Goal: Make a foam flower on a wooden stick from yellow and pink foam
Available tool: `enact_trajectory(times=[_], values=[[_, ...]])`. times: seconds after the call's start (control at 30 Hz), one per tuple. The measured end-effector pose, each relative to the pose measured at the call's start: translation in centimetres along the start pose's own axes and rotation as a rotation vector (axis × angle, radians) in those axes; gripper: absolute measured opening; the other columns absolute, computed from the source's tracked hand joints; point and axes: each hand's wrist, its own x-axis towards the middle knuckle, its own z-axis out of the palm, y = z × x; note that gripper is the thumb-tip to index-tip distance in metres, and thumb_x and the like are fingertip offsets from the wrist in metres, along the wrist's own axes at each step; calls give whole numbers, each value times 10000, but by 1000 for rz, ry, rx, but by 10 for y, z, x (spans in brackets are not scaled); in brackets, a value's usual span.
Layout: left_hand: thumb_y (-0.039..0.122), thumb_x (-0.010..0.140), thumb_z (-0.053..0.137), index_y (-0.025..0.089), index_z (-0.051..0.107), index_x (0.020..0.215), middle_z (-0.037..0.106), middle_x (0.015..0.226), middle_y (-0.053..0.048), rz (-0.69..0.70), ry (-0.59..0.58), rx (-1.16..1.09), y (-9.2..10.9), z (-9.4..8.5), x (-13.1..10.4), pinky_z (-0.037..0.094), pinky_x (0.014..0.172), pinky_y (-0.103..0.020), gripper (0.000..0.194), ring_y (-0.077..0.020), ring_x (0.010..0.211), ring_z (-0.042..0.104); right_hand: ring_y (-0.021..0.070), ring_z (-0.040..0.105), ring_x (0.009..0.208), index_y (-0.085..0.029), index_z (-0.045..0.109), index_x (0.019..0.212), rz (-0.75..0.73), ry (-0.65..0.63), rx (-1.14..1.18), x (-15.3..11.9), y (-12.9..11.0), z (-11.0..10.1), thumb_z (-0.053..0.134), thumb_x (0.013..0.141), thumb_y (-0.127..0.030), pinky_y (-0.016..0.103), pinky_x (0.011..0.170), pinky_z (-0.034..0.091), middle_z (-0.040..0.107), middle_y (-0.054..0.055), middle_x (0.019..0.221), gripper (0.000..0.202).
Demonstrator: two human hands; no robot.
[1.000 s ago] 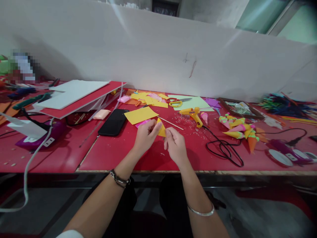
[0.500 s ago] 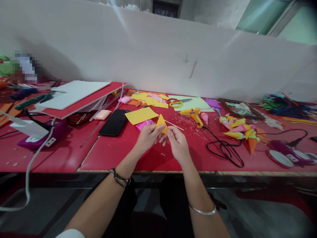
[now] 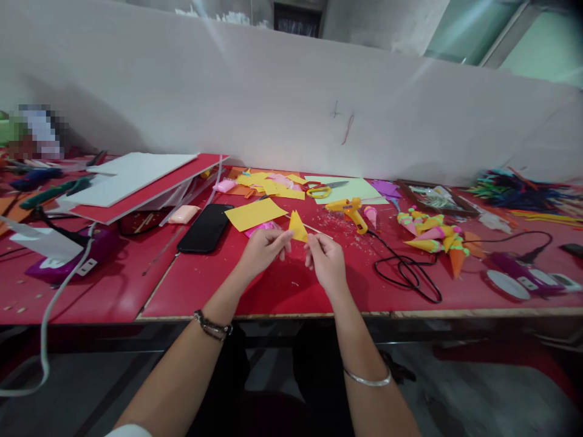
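Observation:
A small piece of yellow paper [image 3: 297, 227], pointed at the top, is held up between both hands above the red table. My left hand [image 3: 265, 249] pinches its lower left edge with thumb and fingers. At its lower right corner, my right hand [image 3: 327, 260] grips it the same way. Just behind the hands lie a flat yellow sheet [image 3: 255, 213] and a bright pink packet [image 3: 263, 227], partly covered by the sheet and my left hand. A thin stick [image 3: 317, 231] rests on the table behind the paper.
A black phone [image 3: 206, 228] lies left of the hands. Right of them are a yellow glue gun [image 3: 348, 212] with a looped black cord [image 3: 405, 280] and a pile of small decorated cones [image 3: 432, 233]. Scissors [image 3: 322, 189] and yellow paper scraps [image 3: 268, 184] lie at the back.
The hands have drawn slightly apart, and the yellow paper between them shows more of its surface, spread wider. Both hands still grip it. The camera view has shifted a little.

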Motion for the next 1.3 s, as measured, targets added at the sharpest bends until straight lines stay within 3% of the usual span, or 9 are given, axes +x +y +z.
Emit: enact_trajectory(times=[0.1,0.2,0.3,0.4,0.67,0.83,1.07,1.2,1.3], values=[[388,845,353,160,613,758,622,789,-57,103,106,316,-12,-11,3,429,668,-260,357,-161,754,561,79,430,362,-171,531,694,36,34,-51,5,12,-5,377,814,-457,186,409,342,480,-41,418,347],[312,800,435,182,615,922,554,1068,-110,66,213,769,-29,-19,2,398,802,-349,254,-249,979,489,83,445,368,-157,577,747,86,-35,-166,10,26,-9,376,806,-418,186,412,342,519,-27,440,335],[247,770,458,177,497,1144,474,1207,-130,-22,277,989,-43,-23,0,391,803,-380,382,-291,1073,423,91,461,376,-151,583,876,111,-24,-237,14,35,-9,380,794,-403,189,412,346,553,-21,471,334],[188,748,444,164,477,1165,515,1154,-129,-65,309,1056,-49,-29,0,394,754,-372,419,-292,1028,448,98,469,380,-139,536,1009,128,6,-214,15,37,-8,390,782,-418,192,408,352,563,-22,489,389],[245,804,412,165,634,775,600,806,-72,-13,324,1006,-54,-60,1,350,652,-332,237,-222,807,522,92,449,380,-163,522,988,114,-84,-168,11,35,-12,386,791,-392,195,393,340,528,-38,521,330],[260,826,402,192,602,852,580,935,-66,114,391,942,-25,-83,11,375,779,-357,212,-210,875,491,124,530,642,-177,474,1090,-81,25,-221,9,21,-9,442,782,-311,256,616,452,561,27,774,337],[222,826,377,170,553,880,586,919,-47,372,124,720,48,-81,18,367,822,-346,192,-184,891,475,214,451,1051,-216,193,1326,-408,84,-332,1,-27,-2,590,707,-340,395,882,404,409,119,1245,746],[231,841,378,180,540,900,584,899,-29,360,53,629,69,-66,20,361,827,-333,179,-166,883,489,193,548,924,-221,514,1096,-391,-81,-454,0,-37,-19,489,792,-264,348,825,433,599,63,1020,308],[255,832,413,176,447,1109,527,1084,-68,370,166,580,68,-48,15,334,899,-363,290,-193,1026,446,174,595,775,-198,581,944,-207,-12,-394,-2,-29,-44,501,785,-299,288,688,468,642,42,850,204]])
